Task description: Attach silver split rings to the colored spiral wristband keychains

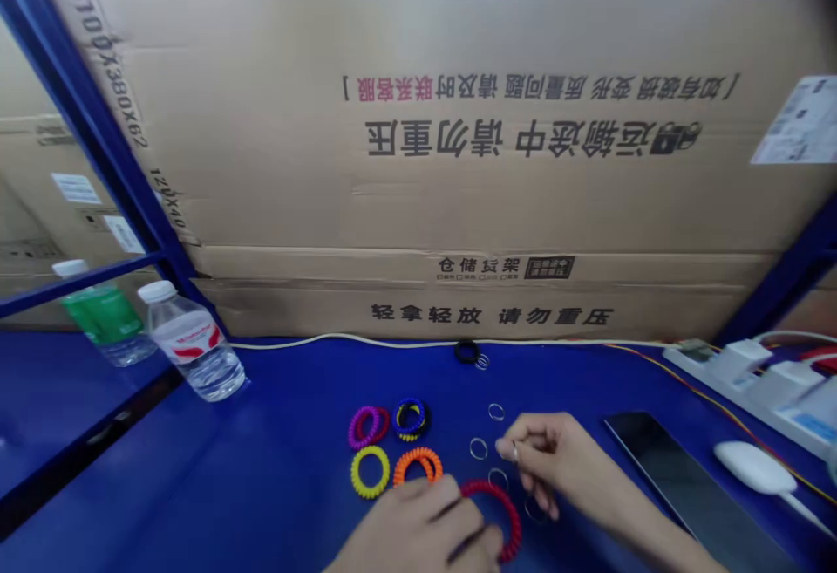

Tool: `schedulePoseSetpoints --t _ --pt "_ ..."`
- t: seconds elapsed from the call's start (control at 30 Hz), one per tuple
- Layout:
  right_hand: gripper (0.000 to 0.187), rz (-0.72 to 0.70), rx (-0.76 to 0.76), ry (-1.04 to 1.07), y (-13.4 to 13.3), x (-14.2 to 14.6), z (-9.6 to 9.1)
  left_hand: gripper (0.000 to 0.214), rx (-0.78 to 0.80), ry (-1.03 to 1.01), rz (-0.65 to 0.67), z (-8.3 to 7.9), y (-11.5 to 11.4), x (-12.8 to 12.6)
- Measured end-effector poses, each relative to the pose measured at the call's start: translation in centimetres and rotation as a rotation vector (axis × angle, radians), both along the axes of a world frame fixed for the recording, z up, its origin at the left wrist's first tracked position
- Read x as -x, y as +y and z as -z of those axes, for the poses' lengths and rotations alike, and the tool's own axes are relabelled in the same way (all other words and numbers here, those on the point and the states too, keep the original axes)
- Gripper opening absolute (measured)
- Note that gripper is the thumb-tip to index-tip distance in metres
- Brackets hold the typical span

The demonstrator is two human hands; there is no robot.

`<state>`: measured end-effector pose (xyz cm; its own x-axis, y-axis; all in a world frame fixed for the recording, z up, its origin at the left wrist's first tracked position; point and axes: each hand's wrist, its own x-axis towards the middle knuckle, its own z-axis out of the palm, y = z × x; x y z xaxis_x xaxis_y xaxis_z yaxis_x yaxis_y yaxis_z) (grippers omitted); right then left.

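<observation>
My left hand [425, 528] is closed, its curled fingers on a red spiral coil band [512, 516]; they hide the band's left side. In a pinch between thumb and forefinger, my right hand [546, 460] has a thin metal ring [515, 451]. Several similar rings lie close by, among them an upper ring [496, 412] and a ring left of my right fingertips [479, 448]. Left of these sit more coil bands: orange [418, 460], partly behind my left hand, yellow [370, 472], purple [364, 427] over a red one, and blue [410, 417] stacked on others.
A black band [466, 351] with small rings lies near a white cable at the back. Water bottle [192, 342] and green-labelled bottle [105, 316] stand left. Phone [686, 486], white device [755, 467] and power strip [778, 390] are right. Cardboard boxes [458, 207] form the back.
</observation>
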<state>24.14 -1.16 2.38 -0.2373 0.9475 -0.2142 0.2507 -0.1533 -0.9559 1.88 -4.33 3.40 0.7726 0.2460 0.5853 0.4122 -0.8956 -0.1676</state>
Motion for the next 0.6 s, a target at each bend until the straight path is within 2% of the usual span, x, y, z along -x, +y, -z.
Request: schedulePoseSetpoints --t 0.13,0.2,0.27,0.33,0.43,0.5,0.6 --pt "0.012 -0.021 -0.027 -0.112 -0.5 -0.5 -0.1 0.02 0.238 -0.121 -0.169 -1.0 0.4 5.3" --pt "0.008 -0.08 -0.056 -0.176 -0.9 -0.7 0.1 0.022 0.371 -0.131 -0.212 -0.7 0.5 7.6" --pt "0.015 -0.152 -0.093 -0.248 -1.2 -0.9 0.3 0.024 0.447 -0.108 -0.246 0.2 0.7 9.1" --pt "0.022 -0.207 -0.098 -0.304 -1.5 -1.1 0.7 0.024 0.487 -0.06 -0.273 1.1 0.9 9.9" --pt "0.019 -0.213 -0.099 -0.411 -1.5 -1.6 1.2 0.026 0.509 0.039 -0.302 1.8 1.1 10.0" --pt "0.015 -0.191 -0.142 -0.517 -1.1 -2.2 1.3 0.028 0.51 0.091 -0.323 1.4 1.2 9.8" --pt "0.013 -0.164 -0.246 -0.666 -0.2 -3.7 1.3 0.026 0.502 0.082 -0.35 -0.2 1.7 9.3"
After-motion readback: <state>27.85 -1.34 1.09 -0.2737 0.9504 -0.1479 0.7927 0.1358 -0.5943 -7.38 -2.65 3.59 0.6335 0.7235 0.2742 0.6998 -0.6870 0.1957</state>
